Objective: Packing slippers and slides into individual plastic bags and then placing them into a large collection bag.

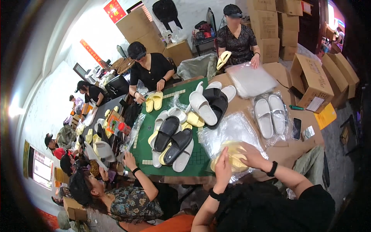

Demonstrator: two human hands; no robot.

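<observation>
Pale yellow slippers (236, 158) lie at the table's near edge, over clear plastic, between my two hands. Whether they are inside the bag I cannot tell. My left hand (223, 167) is closed at their left side, its fingers pointing up. From the right, my right hand (252, 155) reaches over their other side, fingers bent onto them and slightly blurred. Just beyond is a stack of clear plastic bags (228, 131). To the right, a pair of white slippers (270, 118) lies in a clear bag. Black slippers (172, 139) are heaped with white and yellow ones to the left.
A phone (296, 128) and a green-handled tool (296, 108) lie at right, near an open carton (312, 83). More bags (250, 80) are stacked at the far side. Co-workers sit across and left; one co-worker's hand (130, 160) reaches over the green mat (154, 174).
</observation>
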